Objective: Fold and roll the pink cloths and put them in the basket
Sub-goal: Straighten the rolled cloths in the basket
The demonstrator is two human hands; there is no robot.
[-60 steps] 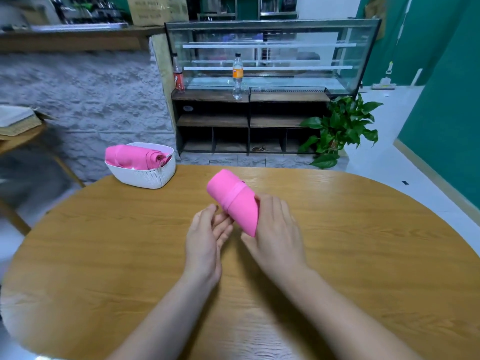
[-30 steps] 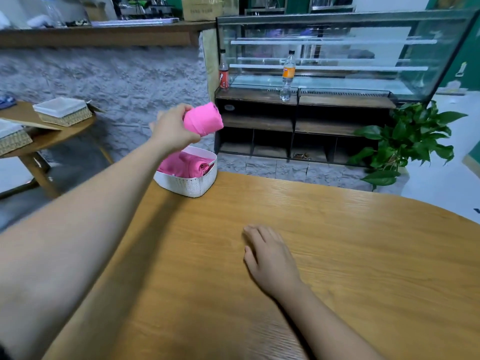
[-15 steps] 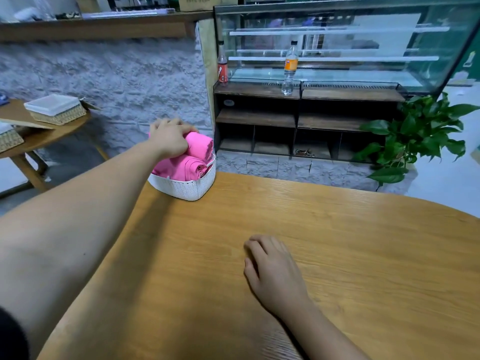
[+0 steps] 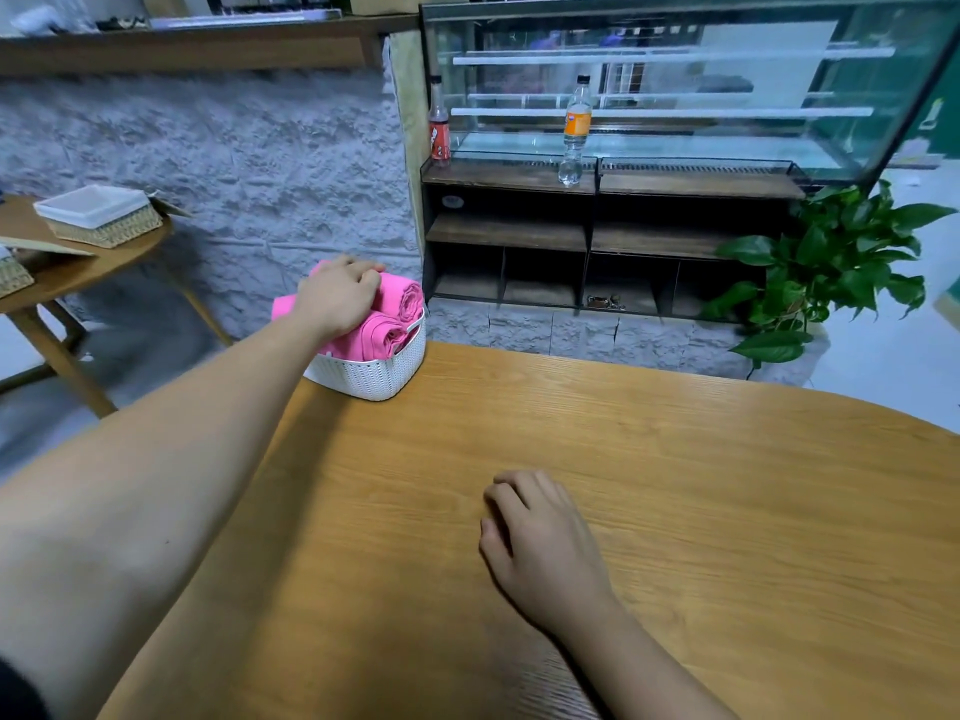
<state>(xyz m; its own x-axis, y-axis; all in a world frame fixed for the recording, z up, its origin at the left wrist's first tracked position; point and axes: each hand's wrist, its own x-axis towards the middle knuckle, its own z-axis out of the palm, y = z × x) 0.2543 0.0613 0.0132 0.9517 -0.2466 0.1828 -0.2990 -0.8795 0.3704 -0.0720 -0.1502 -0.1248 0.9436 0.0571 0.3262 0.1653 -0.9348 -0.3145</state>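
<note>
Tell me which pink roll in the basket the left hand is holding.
The upper roll, under the left hand; the lower roll lies in front, beneath it.

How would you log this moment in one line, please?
left hand: holds roll in basket | right hand: rests on table

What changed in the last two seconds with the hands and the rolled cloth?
The left hand carried the rolled pink cloth from mid-table up into the white basket, atop another roll, still gripping it. The right hand let go and rests on the wooden table. The basket stayed put.
</note>
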